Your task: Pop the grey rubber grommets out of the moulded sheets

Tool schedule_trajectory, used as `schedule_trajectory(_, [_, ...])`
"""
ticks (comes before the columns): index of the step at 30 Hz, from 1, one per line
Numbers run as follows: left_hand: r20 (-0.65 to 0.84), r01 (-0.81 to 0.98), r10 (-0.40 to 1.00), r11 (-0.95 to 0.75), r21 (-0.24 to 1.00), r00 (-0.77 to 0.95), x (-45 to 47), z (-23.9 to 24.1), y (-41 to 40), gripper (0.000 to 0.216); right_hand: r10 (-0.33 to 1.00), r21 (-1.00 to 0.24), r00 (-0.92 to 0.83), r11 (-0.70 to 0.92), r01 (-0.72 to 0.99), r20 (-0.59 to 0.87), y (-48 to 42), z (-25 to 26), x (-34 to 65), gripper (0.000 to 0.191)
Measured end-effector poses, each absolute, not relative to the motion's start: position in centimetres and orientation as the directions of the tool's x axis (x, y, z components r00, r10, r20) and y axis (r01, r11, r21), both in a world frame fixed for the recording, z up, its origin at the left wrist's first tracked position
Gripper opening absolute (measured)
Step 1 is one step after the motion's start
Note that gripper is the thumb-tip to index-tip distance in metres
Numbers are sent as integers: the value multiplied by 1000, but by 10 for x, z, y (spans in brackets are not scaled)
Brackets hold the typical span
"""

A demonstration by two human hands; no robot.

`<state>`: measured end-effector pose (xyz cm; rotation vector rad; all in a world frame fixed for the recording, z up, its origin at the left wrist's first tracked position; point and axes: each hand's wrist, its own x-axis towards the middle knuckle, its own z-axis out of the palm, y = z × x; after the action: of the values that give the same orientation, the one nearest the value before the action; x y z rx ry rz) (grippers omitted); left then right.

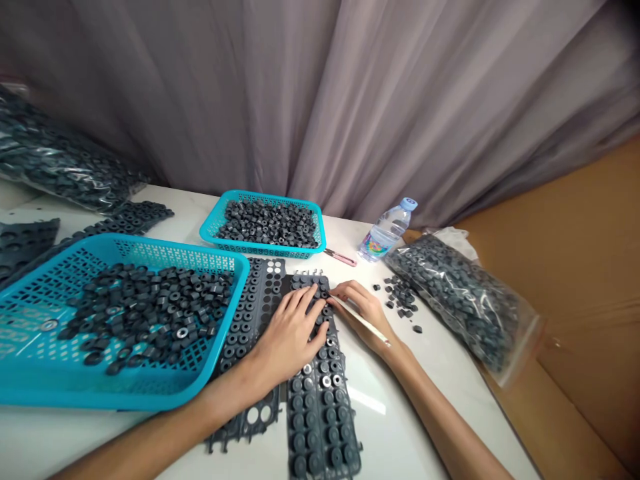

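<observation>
My left hand lies on a dark rubbery sheet with rows of round cups, its fingers spread and thumb apart. At the sheet's right edge, my right hand is closed around a thin white stick, whose tip points at the cups beside my left fingers. Several cups have small dark ring-shaped pieces in them, a few with shiny tops. A second holed sheet lies to the left, partly under my left forearm. My hands hide part of the cups.
Left stands a large blue basket of dark rings; a smaller blue basket is behind. A pink-handled cutter, a water bottle, loose rings and a filled bag lie rightward. Another bag is far left.
</observation>
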<state>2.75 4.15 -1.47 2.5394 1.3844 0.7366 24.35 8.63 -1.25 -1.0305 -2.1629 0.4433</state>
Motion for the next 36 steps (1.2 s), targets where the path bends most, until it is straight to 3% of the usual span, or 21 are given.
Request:
schedule_trajectory(7, [343, 722, 854, -516, 460, 392, 27, -12, 42, 43, 794, -593, -390, 608, 529, 466, 83, -6, 240, 17])
schedule_trajectory(17, [339, 743, 843, -531, 408, 417, 28, -14, 42, 47, 806, -640, -368, 592, 490, 464, 85, -9, 239, 17])
schedule_trajectory(26, [310, 724, 853, -521, 452, 419, 25, -16, 44, 49, 910, -742, -187, 410, 530, 369, 74, -13, 243, 18])
schedule_trajectory(36, [328, 727, 845, -532, 435, 423, 23, -17, 42, 49, 874, -609, -171, 446, 656, 456, 70, -13, 243, 14])
